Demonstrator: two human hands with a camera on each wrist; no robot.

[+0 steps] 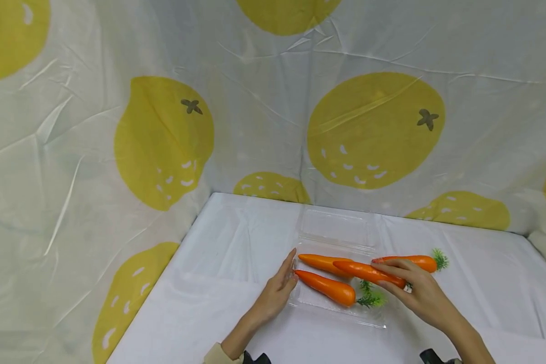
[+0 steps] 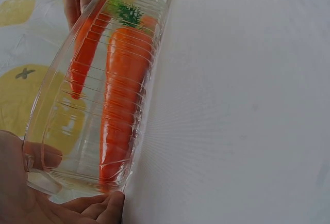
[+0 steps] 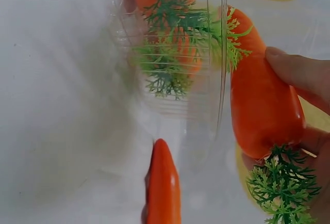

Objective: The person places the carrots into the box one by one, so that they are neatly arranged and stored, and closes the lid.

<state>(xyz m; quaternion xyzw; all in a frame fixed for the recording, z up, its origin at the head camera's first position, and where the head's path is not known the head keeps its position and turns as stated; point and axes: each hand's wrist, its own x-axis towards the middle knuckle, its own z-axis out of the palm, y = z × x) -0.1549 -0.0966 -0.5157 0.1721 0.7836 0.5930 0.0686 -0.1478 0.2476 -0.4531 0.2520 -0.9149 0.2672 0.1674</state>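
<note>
A clear plastic clamshell box (image 1: 318, 306) lies on the table with its lid (image 1: 336, 225) folded open toward the back. My left hand (image 1: 276, 290) holds the box's left end, the thumb at the rim and other fingers low along the outer wall. Inside lie two toy carrots: a front carrot (image 1: 332, 289) and a back carrot (image 1: 318, 261), tips to the left. With thumb and fingers my right hand (image 1: 420, 290) grips another carrot (image 3: 263, 100) near its leafy end, over the box's right part. Its tip overlaps the back carrot in the head view.
One more carrot (image 1: 418, 262) with green leaves (image 1: 440, 259) lies on the white-covered table (image 1: 482, 283) right of the box. A lemon-patterned curtain (image 1: 264, 126) stands behind and at the left of the table.
</note>
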